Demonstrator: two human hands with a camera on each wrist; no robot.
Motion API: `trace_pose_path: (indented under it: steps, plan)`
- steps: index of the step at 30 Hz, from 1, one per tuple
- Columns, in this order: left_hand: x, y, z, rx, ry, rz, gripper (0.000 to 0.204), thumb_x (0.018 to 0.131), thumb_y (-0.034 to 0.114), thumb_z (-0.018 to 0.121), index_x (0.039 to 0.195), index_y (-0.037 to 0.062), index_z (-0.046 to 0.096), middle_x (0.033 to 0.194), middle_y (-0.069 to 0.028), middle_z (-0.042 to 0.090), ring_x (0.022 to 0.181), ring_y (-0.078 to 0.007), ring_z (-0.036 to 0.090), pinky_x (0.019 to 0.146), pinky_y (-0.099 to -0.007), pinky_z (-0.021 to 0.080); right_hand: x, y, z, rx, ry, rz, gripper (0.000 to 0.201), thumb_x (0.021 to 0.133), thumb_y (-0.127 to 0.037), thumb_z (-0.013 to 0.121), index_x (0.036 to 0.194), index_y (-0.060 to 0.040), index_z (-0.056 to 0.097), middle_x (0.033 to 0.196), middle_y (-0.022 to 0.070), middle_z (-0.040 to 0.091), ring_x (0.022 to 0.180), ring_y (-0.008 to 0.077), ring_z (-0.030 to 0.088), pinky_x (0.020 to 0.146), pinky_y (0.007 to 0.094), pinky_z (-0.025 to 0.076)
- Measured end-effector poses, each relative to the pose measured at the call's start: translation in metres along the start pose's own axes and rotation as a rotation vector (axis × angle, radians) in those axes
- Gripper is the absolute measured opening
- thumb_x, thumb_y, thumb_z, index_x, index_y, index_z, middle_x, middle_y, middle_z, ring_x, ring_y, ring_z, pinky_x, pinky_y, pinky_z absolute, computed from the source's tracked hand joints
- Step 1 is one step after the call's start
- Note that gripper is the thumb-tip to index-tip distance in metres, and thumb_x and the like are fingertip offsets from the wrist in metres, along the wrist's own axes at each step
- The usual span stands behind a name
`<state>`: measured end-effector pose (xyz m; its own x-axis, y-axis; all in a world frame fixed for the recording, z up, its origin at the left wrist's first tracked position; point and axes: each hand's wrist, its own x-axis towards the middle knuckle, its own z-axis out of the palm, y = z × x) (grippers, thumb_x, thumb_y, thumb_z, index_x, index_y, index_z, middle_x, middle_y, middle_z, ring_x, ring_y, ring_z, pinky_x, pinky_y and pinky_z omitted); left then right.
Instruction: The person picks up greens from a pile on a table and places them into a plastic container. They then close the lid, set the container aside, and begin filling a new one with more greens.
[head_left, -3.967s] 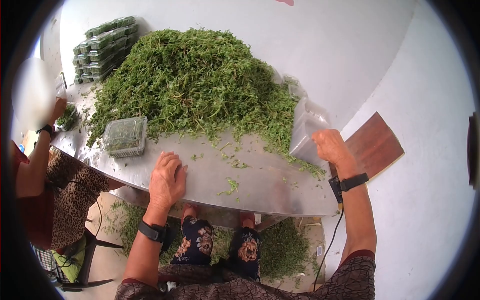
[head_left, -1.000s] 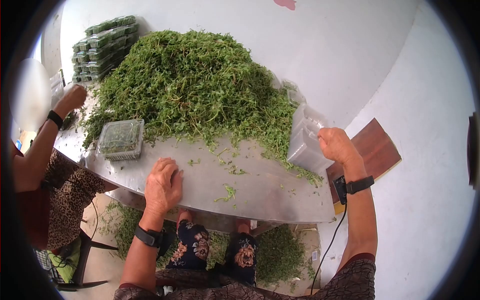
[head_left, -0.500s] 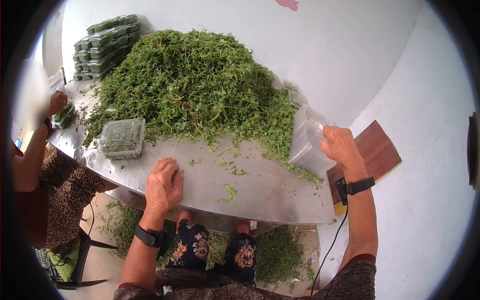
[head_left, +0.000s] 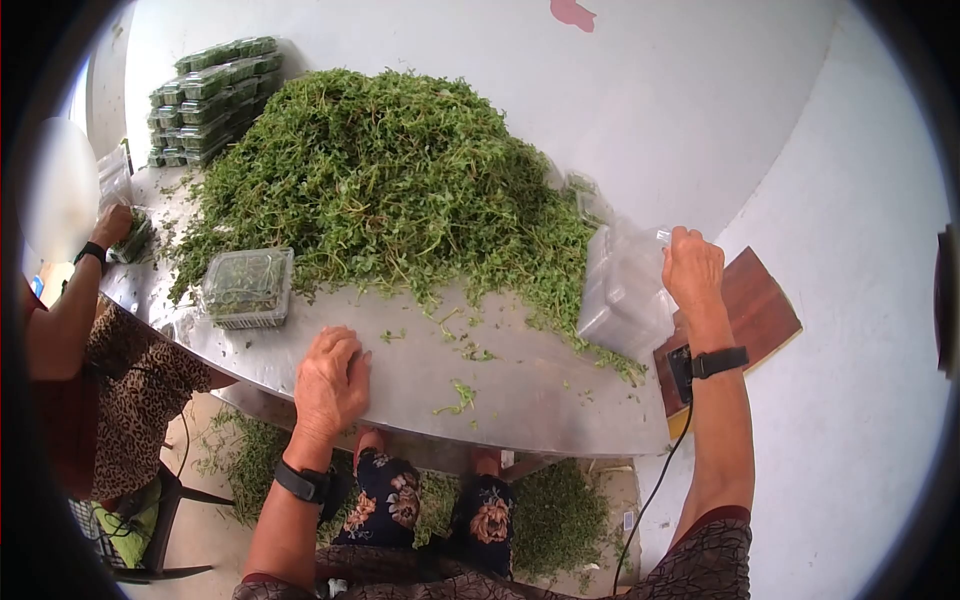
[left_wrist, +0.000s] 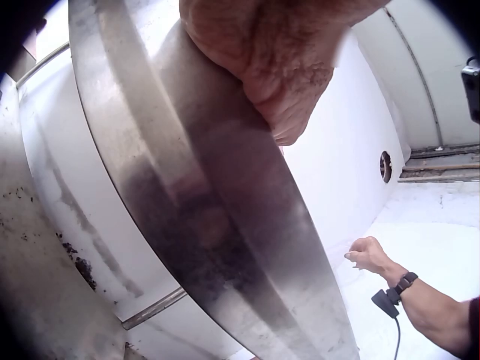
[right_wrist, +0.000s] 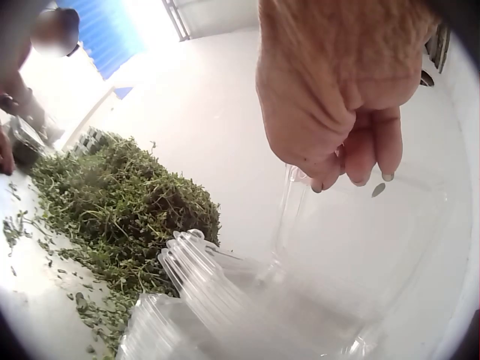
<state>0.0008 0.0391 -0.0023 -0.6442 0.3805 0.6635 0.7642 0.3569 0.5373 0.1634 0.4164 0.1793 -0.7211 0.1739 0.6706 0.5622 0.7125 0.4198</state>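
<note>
My right hand (head_left: pixel 695 272) pinches the edge of a clear plastic clamshell box (right_wrist: pixel 300 225) at the right end of the table. That box tilts up from a stack of nested clear boxes (head_left: pixel 612 300), whose ribbed rims show in the right wrist view. My left hand (head_left: pixel 332 385) rests on the table's near edge with its fingers loosely bent, holding nothing. Left of it sits a closed clear box (head_left: pixel 247 285) with greens inside. Behind both hands rises a large heap of leafy greens (head_left: pixel 390 180).
The metal table (head_left: pixel 520 400) has a curved near edge and scattered sprigs. Filled boxes (head_left: pixel 212 100) are stacked at the back left. Another person's hand (head_left: pixel 112 225) works at the far left. A brown board (head_left: pixel 740 325) lies at the right; more greens (head_left: pixel 560 510) lie on the floor.
My right hand has risen from the nested stack, swinging the clear box's edge up and right. My left hand has stayed at the table edge. The other person's hand has moved back to a box.
</note>
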Motion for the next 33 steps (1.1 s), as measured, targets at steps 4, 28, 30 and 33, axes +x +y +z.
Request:
trace_pose_path:
  steps: [4, 28, 30, 33]
  plan:
    - [0.000, 0.000, 0.000, -0.022, 0.008, -0.009, 0.013, 0.073, 0.003, 0.063, 0.084, -0.0033, 0.062, 0.097, -0.0192, 0.065, 0.099, -0.0365, 0.060, 0.092, -0.0411, 0.047, 0.001, -0.002, -0.009, 0.042, -0.002, -0.019, 0.013, 0.075, -0.011, 0.068, 0.077, -0.0012, 0.059, 0.073, 0.0167, 0.060, 0.066, 0.0331, 0.063, 0.060, 0.0415, 0.049]
    - [-0.001, -0.004, 0.003, 0.009, 0.031, 0.037, 0.014, 0.074, 0.007, 0.065, 0.084, -0.0027, 0.063, 0.096, -0.0201, 0.064, 0.100, -0.0378, 0.060, 0.094, -0.0432, 0.045, -0.058, -0.074, -0.085, 0.430, 0.449, -0.152, 0.024, 0.068, -0.002, 0.071, 0.089, -0.0042, 0.059, 0.081, 0.0098, 0.057, 0.066, 0.0285, 0.059, 0.056, 0.0365, 0.048]
    - [-0.001, -0.004, 0.004, 0.015, 0.037, 0.048, 0.015, 0.074, 0.008, 0.066, 0.084, -0.0025, 0.063, 0.095, -0.0200, 0.065, 0.100, -0.0375, 0.060, 0.094, -0.0427, 0.045, -0.083, -0.102, -0.083, 0.483, 0.434, -0.142, 0.024, 0.066, -0.001, 0.071, 0.087, -0.0043, 0.060, 0.081, 0.0092, 0.057, 0.066, 0.0279, 0.060, 0.056, 0.0354, 0.048]
    - [0.000, -0.003, 0.003, -0.006, 0.023, 0.038, 0.015, 0.074, 0.009, 0.066, 0.084, -0.0025, 0.063, 0.095, -0.0198, 0.065, 0.099, -0.0371, 0.060, 0.093, -0.0422, 0.046, -0.109, -0.140, -0.082, 0.562, 0.408, -0.121, 0.022, 0.065, -0.001, 0.071, 0.084, -0.0045, 0.061, 0.081, 0.0081, 0.057, 0.065, 0.0264, 0.060, 0.055, 0.0336, 0.048]
